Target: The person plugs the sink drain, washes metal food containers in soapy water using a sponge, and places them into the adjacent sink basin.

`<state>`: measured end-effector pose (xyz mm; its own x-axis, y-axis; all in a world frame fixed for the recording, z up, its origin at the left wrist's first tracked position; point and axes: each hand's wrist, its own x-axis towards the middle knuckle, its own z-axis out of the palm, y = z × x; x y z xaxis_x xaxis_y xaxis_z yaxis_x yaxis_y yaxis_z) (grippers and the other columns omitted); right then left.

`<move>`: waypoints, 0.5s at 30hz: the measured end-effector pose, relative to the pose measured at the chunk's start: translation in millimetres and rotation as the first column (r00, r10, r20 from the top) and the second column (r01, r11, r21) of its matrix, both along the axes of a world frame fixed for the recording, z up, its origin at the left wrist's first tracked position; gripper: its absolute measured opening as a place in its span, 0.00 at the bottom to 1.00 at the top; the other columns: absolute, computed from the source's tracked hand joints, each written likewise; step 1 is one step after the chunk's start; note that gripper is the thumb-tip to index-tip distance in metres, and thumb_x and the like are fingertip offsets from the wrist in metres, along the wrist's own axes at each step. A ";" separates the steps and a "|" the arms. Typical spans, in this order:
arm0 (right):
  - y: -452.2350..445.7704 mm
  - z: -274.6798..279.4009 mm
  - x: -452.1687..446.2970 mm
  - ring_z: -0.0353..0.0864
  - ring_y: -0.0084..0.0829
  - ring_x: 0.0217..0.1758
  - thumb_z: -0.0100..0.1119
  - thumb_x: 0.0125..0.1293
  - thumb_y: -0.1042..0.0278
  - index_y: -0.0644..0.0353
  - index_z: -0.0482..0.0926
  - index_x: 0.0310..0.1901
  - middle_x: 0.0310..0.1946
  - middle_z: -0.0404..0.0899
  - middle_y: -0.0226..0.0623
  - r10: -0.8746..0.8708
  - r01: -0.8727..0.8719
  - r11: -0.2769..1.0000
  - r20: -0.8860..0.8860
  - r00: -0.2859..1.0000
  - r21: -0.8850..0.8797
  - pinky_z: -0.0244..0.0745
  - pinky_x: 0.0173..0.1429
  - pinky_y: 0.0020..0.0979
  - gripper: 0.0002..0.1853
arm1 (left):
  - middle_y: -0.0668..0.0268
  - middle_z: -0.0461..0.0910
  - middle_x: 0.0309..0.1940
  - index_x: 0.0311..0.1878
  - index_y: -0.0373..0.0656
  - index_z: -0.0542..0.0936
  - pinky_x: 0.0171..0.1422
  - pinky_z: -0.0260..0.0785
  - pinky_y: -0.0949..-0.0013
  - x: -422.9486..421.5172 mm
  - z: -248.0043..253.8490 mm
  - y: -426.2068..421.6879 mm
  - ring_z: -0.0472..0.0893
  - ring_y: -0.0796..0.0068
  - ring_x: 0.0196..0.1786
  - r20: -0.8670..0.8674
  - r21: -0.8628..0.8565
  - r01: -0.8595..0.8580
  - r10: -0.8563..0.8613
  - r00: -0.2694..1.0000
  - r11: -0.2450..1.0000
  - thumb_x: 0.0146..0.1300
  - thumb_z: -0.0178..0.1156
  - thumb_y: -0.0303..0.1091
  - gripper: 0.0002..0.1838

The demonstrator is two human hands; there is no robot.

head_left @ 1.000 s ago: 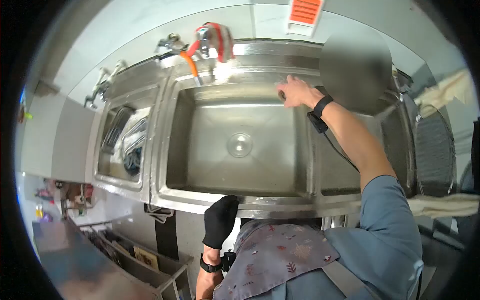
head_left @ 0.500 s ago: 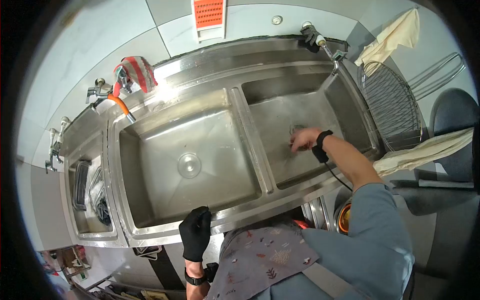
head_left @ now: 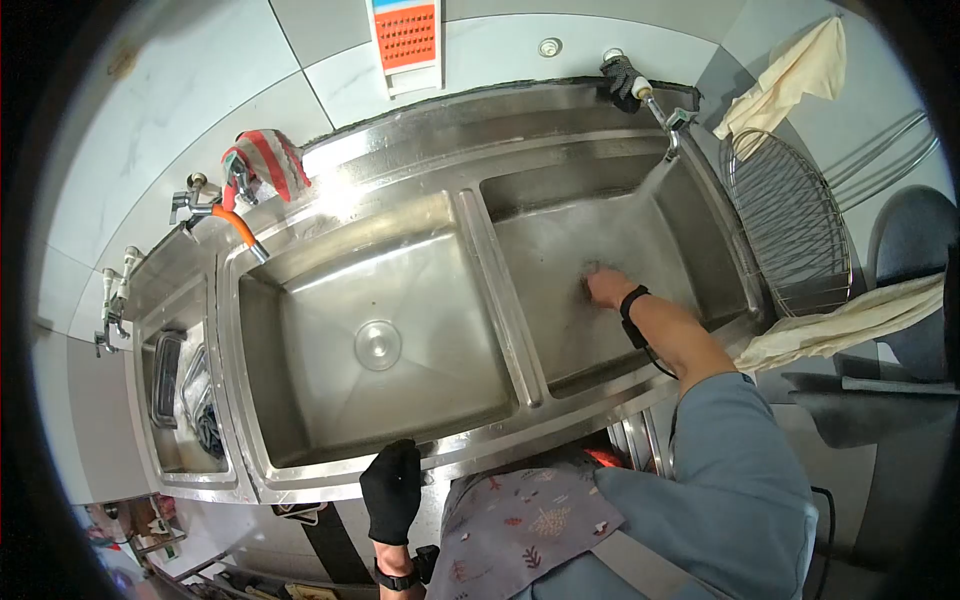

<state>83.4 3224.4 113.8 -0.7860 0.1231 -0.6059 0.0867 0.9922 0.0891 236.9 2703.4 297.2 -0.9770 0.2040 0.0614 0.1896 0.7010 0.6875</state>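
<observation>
We are holding our right hand point(head_left: 607, 287) in the right sink point(head_left: 560, 240) and left hand point(head_left: 391, 495) by the middle sink point(head_left: 330, 285), fingers point(head_left: 593, 283) too hidden to tell their spread.

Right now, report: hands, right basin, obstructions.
Right hand in right basin, grip unclear. Gloved left hand at sink's front edge. Tap running into right basin. No visible obstruction.

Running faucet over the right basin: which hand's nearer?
Right. The right hand is in the right basin, below and left of the faucet; the gloved left hand is farther, at the front rim of the middle basin.
</observation>
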 end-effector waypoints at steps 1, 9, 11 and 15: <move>1.7 -1.9 -0.3 0.83 0.53 0.57 0.64 0.66 0.64 0.65 0.76 0.64 0.59 0.82 0.49 0.001 -0.001 1.000 0.002 1.000 0.000 0.79 0.62 0.48 0.26 | 0.52 0.87 0.38 0.43 0.37 0.86 0.46 0.79 0.61 -0.2 -0.6 0.5 0.88 0.52 0.41 -0.016 0.000 0.013 -0.013 1.000 1.000 0.63 0.66 0.25 0.07; 1.0 1.3 6.1 0.85 0.50 0.55 0.55 0.70 0.71 0.67 0.82 0.56 0.57 0.83 0.49 0.200 -0.205 0.978 0.114 0.973 0.030 0.81 0.59 0.48 0.17 | 0.51 0.87 0.39 0.43 0.38 0.86 0.47 0.79 0.61 -8.3 2.1 12.0 0.88 0.52 0.41 0.000 0.011 0.016 -0.016 1.000 1.000 0.62 0.66 0.25 0.07; 3.6 -8.8 -3.2 0.86 0.50 0.53 0.55 0.70 0.71 0.68 0.84 0.51 0.53 0.84 0.51 0.142 -0.144 0.990 0.173 0.975 -0.003 0.82 0.57 0.47 0.14 | 0.52 0.87 0.39 0.43 0.38 0.86 0.46 0.79 0.60 -9.7 3.4 11.5 0.88 0.52 0.41 0.010 0.019 0.017 -0.017 1.000 1.000 0.62 0.66 0.26 0.07; 11.2 -9.3 -5.6 0.88 0.50 0.47 0.55 0.69 0.71 0.69 0.87 0.40 0.44 0.87 0.55 0.137 -0.135 0.991 0.127 0.982 -0.022 0.83 0.52 0.46 0.12 | 0.52 0.87 0.39 0.43 0.38 0.86 0.46 0.79 0.60 -12.1 -0.1 10.8 0.88 0.52 0.41 0.003 -0.051 0.065 -0.065 0.998 0.997 0.62 0.66 0.27 0.07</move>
<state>77.8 3235.6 104.5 -0.7107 0.0120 -0.7034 -0.0603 0.9951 0.0779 224.8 2714.2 297.1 -0.9616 0.2701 0.0484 0.2354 0.7212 0.6516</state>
